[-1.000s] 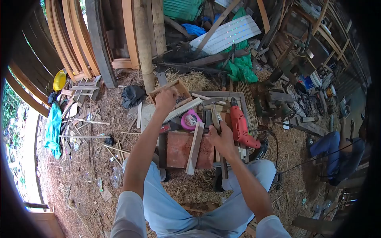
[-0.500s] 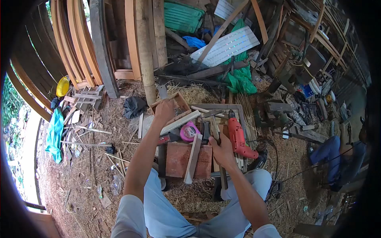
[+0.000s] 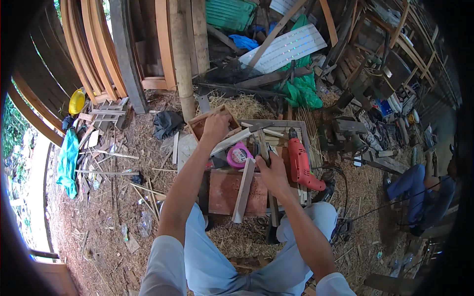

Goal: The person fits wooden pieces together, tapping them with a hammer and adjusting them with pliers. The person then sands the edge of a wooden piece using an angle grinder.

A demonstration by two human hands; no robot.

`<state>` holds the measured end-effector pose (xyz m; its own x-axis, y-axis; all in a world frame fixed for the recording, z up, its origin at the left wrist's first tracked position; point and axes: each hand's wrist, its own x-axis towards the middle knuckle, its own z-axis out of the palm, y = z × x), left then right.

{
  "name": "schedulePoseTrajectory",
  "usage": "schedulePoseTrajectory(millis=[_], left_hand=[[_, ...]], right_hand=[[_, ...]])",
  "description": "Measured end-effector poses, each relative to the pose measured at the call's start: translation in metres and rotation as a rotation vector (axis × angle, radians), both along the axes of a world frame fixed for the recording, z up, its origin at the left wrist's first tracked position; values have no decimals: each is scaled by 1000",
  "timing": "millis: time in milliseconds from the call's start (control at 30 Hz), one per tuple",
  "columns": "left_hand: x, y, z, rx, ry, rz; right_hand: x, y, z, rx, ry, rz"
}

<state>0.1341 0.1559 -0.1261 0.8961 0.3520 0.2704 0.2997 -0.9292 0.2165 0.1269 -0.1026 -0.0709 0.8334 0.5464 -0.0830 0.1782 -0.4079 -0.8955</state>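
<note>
My left hand reaches into a small open wooden box at the far side of the workbench. Its fingers are bent downward and together; their tips and anything between them are hidden. My right hand is closed around a long narrow wooden strip, which points towards my knee. Between my hands lies a pink tape measure. Nearer me, a short pale wood piece rests across a reddish-brown board. Right of my right hand lies a red power drill.
A light wooden stick lies beside the box. Wood shavings and scraps cover the ground. A bamboo post stands beyond the box. Green plastic and a white perforated panel lie behind. A seated person is at the right.
My left hand has shifted right inside the wooden box, with its fingers lower and more curled. My right hand still grips the strip. The whole view has shifted slightly.
</note>
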Motion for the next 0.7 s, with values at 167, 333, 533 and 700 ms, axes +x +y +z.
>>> schedulePoseTrajectory(millis=[167, 333, 533, 700], left_hand=[[-4, 8, 5, -53, -51, -123], [-13, 18, 5, -30, -281, -129], [-29, 11, 34, -348, -260, -139], [-62, -46, 82, -432, -305, -256]], right_hand=[[1, 7, -3, 41, 6, -17], [3, 1, 1, -4, 54, -25], [-2, -2, 20, 84, 197, -46], [5, -1, 12, 295, 113, -79]])
